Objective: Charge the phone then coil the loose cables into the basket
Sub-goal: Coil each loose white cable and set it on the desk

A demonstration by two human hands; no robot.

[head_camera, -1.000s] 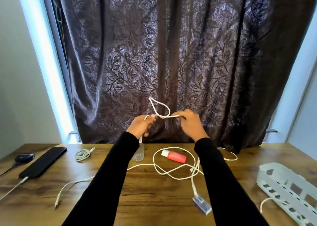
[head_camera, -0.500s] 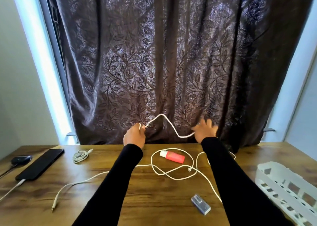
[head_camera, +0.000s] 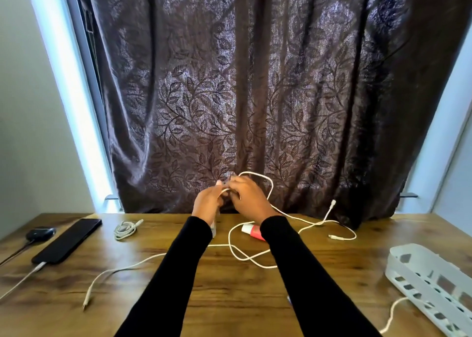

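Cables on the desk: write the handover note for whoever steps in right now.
Hands: left hand and right hand are raised together over the desk, both gripping the white cable with a loop formed above them; its tail trails onto the desk.
Done: phone lies at the left with a cable in its near end, seemingly charging. One cable is already coiled beside it but not yet in the basket.
Left: finish this coil, coil the loose cable at front left, and put all coils in the basket at right.
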